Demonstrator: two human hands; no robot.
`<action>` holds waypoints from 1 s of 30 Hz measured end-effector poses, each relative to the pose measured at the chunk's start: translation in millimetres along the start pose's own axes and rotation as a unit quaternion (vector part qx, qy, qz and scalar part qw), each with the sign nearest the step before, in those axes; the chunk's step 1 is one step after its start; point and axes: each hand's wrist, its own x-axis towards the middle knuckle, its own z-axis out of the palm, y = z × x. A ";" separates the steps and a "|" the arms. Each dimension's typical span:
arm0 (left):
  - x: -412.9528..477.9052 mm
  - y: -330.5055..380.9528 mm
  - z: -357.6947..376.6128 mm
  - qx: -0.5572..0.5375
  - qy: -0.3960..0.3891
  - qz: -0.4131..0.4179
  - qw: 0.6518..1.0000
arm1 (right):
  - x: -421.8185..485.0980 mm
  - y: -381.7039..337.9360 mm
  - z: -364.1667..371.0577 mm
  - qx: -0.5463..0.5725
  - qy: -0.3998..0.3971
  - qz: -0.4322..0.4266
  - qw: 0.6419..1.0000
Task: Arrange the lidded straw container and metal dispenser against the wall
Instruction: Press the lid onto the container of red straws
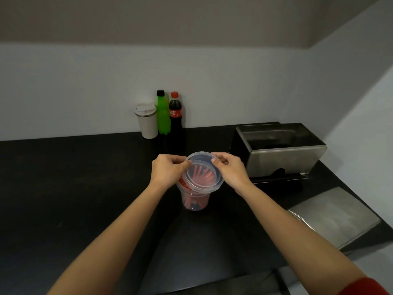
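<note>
I see my left hand (168, 170) and right hand (230, 168) pinching opposite edges of the clear round lid (203, 172), which sits tilted on the clear straw container (195, 199) standing on the black counter (85, 177) just below my fingers. Red straws (202, 174) show beneath the lid between my fingertips. The metal dispenser (280, 149) stands just beyond my right fingers, near the corner wall (350, 113).

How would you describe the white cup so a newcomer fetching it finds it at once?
On the black counter, look along the back wall to three drinks. The white lidded tumbler stands leftmost, beside the green plastic bottle and dark cola bottle; it alone is short and opaque.
</note>
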 end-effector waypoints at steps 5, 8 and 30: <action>4.1 -7.9 -4.7 0.023 0.005 0.006 1.000 | 5.2 6.0 12.5 -0.021 0.001 -0.001 1.000; 5.8 -10.0 -5.8 0.033 0.008 0.005 0.999 | 6.8 6.2 15.5 -0.036 0.007 -0.007 0.999; 4.9 -25.6 -2.1 0.031 0.008 -0.026 0.999 | 7.1 9.9 34.6 -0.117 0.029 -0.010 0.993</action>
